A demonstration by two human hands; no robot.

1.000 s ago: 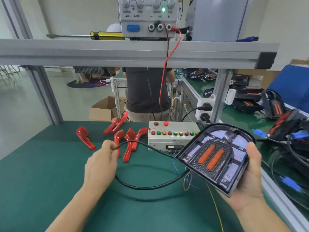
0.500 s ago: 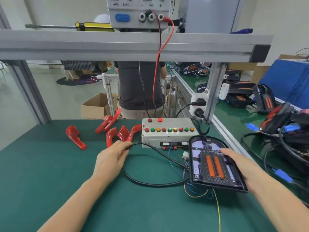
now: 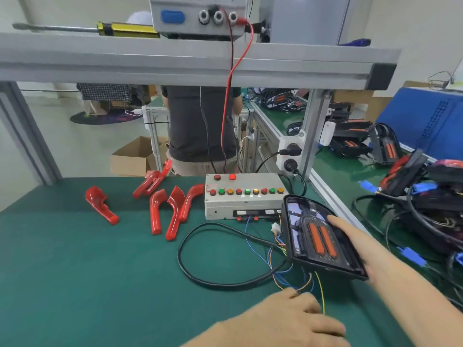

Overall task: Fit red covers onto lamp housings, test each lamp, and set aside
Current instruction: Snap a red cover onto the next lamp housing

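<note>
Right hand on the lamp housing, left hand low over the mat

The right hand reaches forward, its fingers straight and loose along the lamp housing, which lies on the green mat. The left hand hovers palm-down, fingers relaxed, grasping nothing; red covers lie well beyond its fingertips.

The table is covered in a matt green mat with a fine, cloth-like texture. The red covers are glossy, translucent-looking plastic that catches the light. The lamp housing is black plastic, shiny along its rim, with smooth orange inserts. The test box has a dull off-white painted casing and glossy coloured buttons. The black cable has a smooth, rubbery sheath. The overhead frame is satin grey aluminium extrusion. The cardboard box is plain brown and matt.
</note>
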